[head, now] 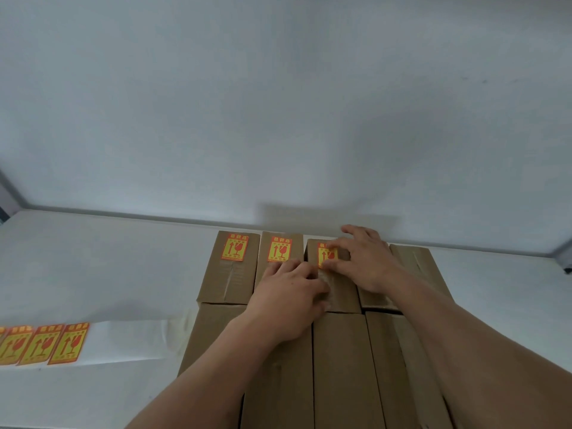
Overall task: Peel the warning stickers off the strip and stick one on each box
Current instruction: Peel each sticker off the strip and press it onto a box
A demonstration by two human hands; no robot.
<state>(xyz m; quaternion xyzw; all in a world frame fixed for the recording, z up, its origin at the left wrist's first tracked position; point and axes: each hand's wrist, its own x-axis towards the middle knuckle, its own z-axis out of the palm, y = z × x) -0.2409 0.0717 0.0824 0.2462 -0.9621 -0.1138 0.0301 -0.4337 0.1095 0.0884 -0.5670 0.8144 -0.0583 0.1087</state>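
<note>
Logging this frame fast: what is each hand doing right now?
Left hand: open, fingers resting flat on the third box, holding nothing.
Right hand: open, fingers pressing the warning sticker onto that box.

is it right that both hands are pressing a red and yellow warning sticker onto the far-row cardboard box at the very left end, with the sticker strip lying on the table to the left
Not quite. The head view shows the left hand and right hand pressing the red and yellow warning sticker onto the third brown cardboard box from the left in the far row. The white sticker strip does lie on the table to the left.
</note>
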